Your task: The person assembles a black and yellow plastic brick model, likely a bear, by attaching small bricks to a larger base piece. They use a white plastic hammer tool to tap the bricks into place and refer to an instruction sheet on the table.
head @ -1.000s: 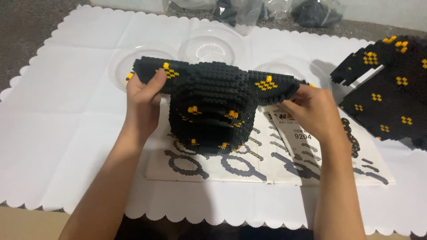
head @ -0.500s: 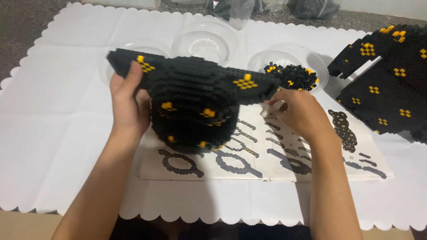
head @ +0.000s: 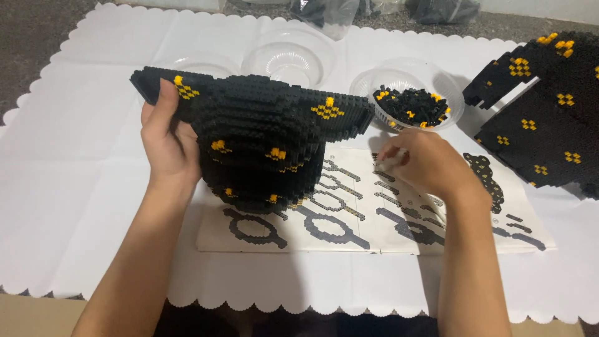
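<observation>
Over the white paper table cover [head: 81, 187] with its scalloped edge, the left hand [head: 167, 142] is gripping a large black brick model [head: 259, 134], thumb pressed on the front of its flat wing and fingers wrapped behind, so the hand is clamped on the studded plastic. The model is standing lifted and tilted above the open instruction sheet [head: 374, 218], its rounded, stepped body bulging downward and dotted with small yellow stud clusters. Its surface is looking knobbly, built from tiny bricks in tight rows.

To the right, the right hand [head: 424, 163] is resting knuckles-up on the printed sheet, fingers curled together; it may be pinching a small piece, but the fingertips are too blurred to tell. Just beyond it, a clear plastic bowl [head: 449, 93] is holding a heap of loose black and yellow bricks [head: 412, 106]. Two more clear bowls [head: 290, 59] are sitting farther back, thin and glossy. At the far right, another black brick assembly [head: 543, 125] with yellow diamond patterns is lying flat, angular and plate-like.
</observation>
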